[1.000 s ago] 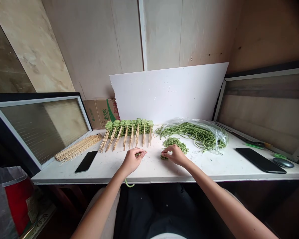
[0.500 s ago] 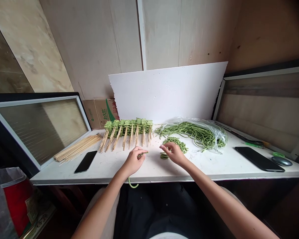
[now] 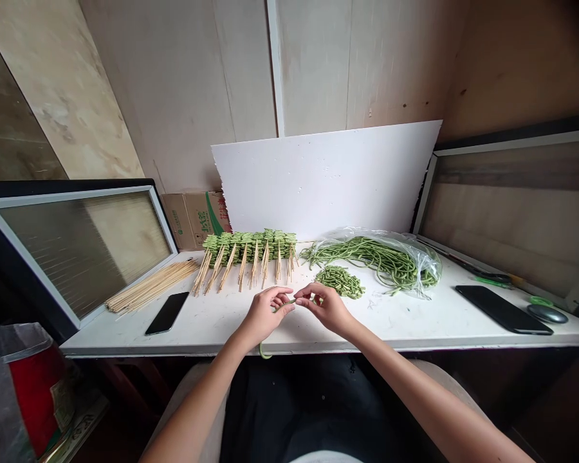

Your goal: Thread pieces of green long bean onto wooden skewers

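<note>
My left hand (image 3: 265,315) is closed around a long green bean (image 3: 265,352), whose curled tail hangs below the wrist at the table's front edge. The fingertips of my right hand (image 3: 324,307) pinch the bean's other end, close to the left fingertips. Just behind my right hand lies a pile of short cut bean pieces (image 3: 340,281). Farther back on the left, bean pieces threaded on skewers (image 3: 248,243) are stacked in a row, bare stick ends toward me. At the back right, whole long beans (image 3: 367,251) spill from a clear plastic bag (image 3: 422,260).
Loose bamboo skewers (image 3: 149,286) and a black phone (image 3: 166,313) lie on the left of the white table (image 3: 390,321). A larger dark device (image 3: 502,308) and a grey mouse-like object (image 3: 547,313) rest at right. A white board (image 3: 328,180) stands behind, framed panels at both sides.
My right hand has moved left from beside the cut pieces to meet my left hand, and now pinches the bean's end. The hanging tail appears shorter.
</note>
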The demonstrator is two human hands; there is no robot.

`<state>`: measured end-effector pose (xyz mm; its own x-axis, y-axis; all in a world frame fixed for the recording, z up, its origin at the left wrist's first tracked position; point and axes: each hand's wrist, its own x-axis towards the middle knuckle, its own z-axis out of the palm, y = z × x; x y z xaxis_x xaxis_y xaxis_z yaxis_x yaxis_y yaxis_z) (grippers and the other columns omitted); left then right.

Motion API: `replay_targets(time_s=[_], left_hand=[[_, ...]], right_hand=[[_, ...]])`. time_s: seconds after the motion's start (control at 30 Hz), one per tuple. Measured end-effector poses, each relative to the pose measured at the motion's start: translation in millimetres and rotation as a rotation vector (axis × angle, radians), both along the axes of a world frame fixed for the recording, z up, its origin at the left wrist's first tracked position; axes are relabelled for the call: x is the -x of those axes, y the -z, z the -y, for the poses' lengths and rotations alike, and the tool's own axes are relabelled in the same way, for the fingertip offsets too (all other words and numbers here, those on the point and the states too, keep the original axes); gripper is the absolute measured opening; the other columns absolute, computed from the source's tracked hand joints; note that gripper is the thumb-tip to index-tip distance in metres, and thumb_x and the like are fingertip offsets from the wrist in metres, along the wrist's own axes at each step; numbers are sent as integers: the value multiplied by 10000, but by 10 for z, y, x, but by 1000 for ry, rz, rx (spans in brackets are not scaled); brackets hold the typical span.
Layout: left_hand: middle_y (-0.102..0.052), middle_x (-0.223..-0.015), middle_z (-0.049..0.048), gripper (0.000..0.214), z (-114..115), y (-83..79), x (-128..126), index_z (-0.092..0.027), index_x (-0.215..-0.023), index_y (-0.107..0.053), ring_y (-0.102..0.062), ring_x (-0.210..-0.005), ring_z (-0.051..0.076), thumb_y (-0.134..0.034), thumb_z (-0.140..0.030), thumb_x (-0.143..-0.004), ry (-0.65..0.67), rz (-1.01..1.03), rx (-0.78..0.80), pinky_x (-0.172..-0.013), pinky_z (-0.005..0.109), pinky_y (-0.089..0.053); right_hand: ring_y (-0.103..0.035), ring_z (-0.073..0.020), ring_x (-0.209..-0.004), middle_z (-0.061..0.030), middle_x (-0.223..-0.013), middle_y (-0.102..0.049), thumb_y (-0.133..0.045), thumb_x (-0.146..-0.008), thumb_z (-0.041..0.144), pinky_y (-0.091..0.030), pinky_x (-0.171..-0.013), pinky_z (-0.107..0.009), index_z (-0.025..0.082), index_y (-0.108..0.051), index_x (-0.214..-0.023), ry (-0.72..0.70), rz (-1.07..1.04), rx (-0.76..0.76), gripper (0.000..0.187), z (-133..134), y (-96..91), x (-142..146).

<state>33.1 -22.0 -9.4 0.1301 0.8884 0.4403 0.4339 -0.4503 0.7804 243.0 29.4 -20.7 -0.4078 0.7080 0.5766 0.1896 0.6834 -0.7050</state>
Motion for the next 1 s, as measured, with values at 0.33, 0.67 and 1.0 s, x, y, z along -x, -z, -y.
replay_targets(time_s=[0.33, 0.67, 1.0], left_hand=[[-768, -935, 73, 131, 98, -141, 20, -199, -995, -805, -690, -824, 199, -711, -283, -959, -28, -115, -183, -764, 315, -523], [-775, -966, 77, 161, 164, -205, -20, -212, -990, -804, -680, -853, 222, -724, -347, -954, -19, -137, -132, -775, 326, -520], [-710, -808, 54, 277, 164, -171, -28, -191, -765, -732, -637, -788, 187, -520, -92, -914, 85, -187, -161, -780, 315, -487]], right_hand=[[-609, -242, -903, -70, -912, -742, -692, -999, 338, -512, -822, -406, 247, -744, -1035, -3, 37, -387, 111, 146, -147, 7], [-540, -271, -903, -91, -884, -692, -545, -1040, 227, -489, -822, -440, 250, -704, -997, 64, 59, -428, 166, 193, -141, 19], [-534, -294, -998, -77, -813, -684, -589, -1005, 243, -445, -913, -459, 253, -710, -845, -60, -3, -230, 201, 204, -134, 59]])
